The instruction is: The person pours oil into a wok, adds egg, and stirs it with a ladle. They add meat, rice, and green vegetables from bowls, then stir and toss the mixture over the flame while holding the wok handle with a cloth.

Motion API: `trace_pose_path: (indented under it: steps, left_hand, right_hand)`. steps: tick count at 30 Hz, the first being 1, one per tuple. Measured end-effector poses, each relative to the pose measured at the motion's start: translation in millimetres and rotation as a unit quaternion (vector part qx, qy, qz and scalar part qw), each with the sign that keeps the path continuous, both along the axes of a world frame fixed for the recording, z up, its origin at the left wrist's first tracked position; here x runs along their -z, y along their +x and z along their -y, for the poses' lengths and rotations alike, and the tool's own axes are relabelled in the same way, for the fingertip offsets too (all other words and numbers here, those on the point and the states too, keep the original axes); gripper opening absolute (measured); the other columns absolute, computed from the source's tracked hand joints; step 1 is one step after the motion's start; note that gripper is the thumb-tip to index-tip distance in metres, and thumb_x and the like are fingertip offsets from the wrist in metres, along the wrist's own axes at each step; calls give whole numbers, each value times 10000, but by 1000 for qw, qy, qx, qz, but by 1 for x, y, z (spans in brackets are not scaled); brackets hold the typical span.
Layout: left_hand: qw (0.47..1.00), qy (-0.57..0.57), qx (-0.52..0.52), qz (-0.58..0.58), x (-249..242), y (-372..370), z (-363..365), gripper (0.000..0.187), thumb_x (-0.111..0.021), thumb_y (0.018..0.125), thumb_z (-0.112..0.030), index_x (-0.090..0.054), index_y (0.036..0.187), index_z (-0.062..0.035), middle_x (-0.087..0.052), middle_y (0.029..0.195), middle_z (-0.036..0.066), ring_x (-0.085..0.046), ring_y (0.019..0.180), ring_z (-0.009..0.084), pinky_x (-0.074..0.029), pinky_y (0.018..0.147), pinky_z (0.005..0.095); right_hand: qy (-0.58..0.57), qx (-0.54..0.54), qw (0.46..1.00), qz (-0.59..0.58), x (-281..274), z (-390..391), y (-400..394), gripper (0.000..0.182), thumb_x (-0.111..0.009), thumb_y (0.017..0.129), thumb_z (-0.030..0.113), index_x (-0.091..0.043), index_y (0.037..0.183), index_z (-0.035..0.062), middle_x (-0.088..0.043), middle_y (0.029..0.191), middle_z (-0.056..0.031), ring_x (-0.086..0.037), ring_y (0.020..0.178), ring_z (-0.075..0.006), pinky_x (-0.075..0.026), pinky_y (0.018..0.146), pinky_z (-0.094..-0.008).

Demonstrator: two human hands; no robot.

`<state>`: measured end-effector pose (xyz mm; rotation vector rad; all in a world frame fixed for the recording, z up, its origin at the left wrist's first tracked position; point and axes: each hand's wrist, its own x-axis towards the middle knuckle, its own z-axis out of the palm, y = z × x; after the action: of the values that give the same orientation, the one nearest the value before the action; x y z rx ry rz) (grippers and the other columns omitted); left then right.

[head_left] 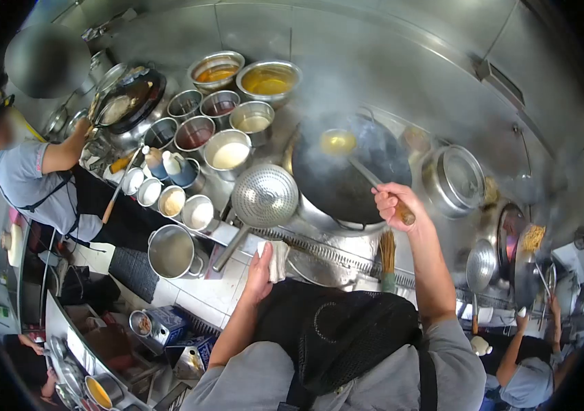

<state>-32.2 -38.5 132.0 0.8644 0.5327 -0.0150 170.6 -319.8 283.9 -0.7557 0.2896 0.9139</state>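
Observation:
My right hand is closed round the wooden handle of a ladle. The ladle's bowl, filled with yellow oil, is held over a dark, smoking wok. A folded white cloth is gripped in my left hand, low in front of the stove edge. Just above that hand, a perforated strainer ladle lies with its handle pointing down toward the front. A bamboo brush stands by the stove's front edge, below my right hand.
Metal pots of sauces and bowls of oil stand left of the wok. A stockpot is at front left. Stacked round pans sit to the right. Co-workers handle woks at far left and lower right.

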Motion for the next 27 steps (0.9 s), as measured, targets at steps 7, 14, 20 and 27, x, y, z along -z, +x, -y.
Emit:
trace_pose_path:
  steps: [7,14,20,27]
  left_hand:
    - [999,51,9,-4,10,-36,51,451,-479,981,-453,-506,1181,-50,-594,903,47,-586,700,143,-512,582,299]
    - [995,84,-51,-20,8,-64,49,409,-544,969,-368,-449,1257,-94,-595,1009,49,-598,801,158,-517,619,318]
    - [991,105,-83,-18,5,-83,36,373,-564,966,-335,-461,1210,-72,-580,996,58,-586,838,144,-520,662,307]
    - [995,98,-31,6,7,-79,46,358,-484,1000,-338,-449,1237,-72,-597,1016,82,-631,818,174,-548,583,308]
  right_hand:
    - [-416,-41,853,312,89,63,-49,322,-642,824,112,-501,1087,-8,-576,636,-119,-548,452,-204,-440,423,-333]
    - [-637,-40,561,526,151,144,-103,564,-594,812,107,-450,1354,46,-642,814,-259,-649,759,-417,-515,695,-470]
    - [-547,-75,766,327,70,125,-163,513,-596,872,95,-453,1364,70,-563,635,-82,-537,464,-158,-426,412,-322]
    - [-144,18,989,36,86,81,-109,155,-601,908,123,-559,1048,71,-506,609,2,-472,425,-85,-371,371,-239]
